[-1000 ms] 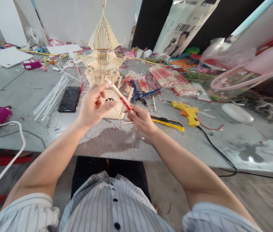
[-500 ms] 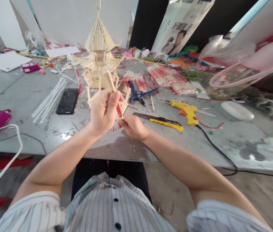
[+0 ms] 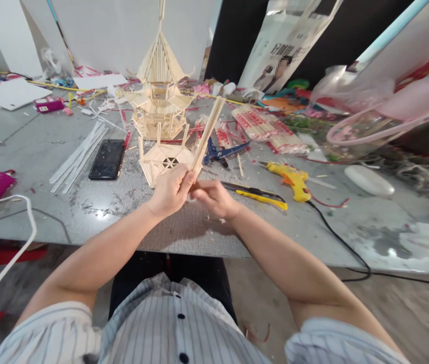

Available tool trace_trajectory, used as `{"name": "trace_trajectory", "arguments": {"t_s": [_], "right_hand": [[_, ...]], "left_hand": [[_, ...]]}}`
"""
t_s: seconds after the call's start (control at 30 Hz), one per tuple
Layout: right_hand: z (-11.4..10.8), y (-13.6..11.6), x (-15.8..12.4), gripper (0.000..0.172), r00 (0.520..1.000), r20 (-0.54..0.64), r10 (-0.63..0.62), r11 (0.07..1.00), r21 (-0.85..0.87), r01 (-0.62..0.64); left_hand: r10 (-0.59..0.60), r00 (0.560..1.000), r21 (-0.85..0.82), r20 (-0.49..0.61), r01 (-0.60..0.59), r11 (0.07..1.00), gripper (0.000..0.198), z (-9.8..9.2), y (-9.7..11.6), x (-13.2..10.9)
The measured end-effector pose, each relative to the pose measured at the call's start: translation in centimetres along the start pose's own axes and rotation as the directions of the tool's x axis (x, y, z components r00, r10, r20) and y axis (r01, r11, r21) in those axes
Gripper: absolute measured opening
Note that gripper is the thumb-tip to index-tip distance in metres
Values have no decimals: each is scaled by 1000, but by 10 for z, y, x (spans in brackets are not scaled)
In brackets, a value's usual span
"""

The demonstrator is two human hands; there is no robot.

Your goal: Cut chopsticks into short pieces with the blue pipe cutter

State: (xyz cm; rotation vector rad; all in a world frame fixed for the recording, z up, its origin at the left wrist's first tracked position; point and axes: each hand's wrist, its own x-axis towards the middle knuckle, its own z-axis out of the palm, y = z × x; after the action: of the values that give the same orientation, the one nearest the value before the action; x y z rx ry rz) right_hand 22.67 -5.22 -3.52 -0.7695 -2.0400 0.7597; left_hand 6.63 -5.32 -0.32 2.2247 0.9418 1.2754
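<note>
My left hand (image 3: 174, 188) is closed around a bundle of wooden chopsticks (image 3: 210, 126), which slants up and to the right. Close against it, my right hand (image 3: 216, 198) has its fingers curled together at the bundle's lower end; what lies in them is hidden. Just beyond both hands sits a hexagonal stick-built base (image 3: 156, 156) with short upright posts and a spoked opening in its middle. A tiered pagoda model (image 3: 160, 68) made of the same pale sticks stands behind it.
Right of my hands lie a yellow-handled utility knife (image 3: 262, 198), blue cutting pliers (image 3: 227, 150) and a yellow glue gun (image 3: 292, 179) with a black cord. Packed chopsticks (image 3: 269, 129) lie farther back. To the left are a black phone (image 3: 106, 160) and white strips (image 3: 78, 159).
The bundle has swung from leaning left to leaning right, and my left hand has lowered. The red printed wrapping seen at its lower end no longer shows. The hexagonal base is less covered.
</note>
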Motion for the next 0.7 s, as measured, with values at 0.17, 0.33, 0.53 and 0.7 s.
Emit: {"name": "trace_trajectory", "arguments": {"t_s": [0.17,0.33,0.53,0.7], "right_hand": [[-21,4,-2,47,943,-323,74,957,289,24],[-16,7,6,49,834,-454,312,917,374,-139],[-45,10,16,47,518,-753,405,869,493,36],[-93,40,-2,52,509,-816,274,908,393,141]], "left_hand": [[-139,900,-18,414,160,987,35,5,0,-1],[-162,852,-12,497,194,981,33,14,-4,1],[-162,816,19,556,183,983,31,9,-3,3],[2,899,-225,438,107,968,39,-4,-6,6]]}}
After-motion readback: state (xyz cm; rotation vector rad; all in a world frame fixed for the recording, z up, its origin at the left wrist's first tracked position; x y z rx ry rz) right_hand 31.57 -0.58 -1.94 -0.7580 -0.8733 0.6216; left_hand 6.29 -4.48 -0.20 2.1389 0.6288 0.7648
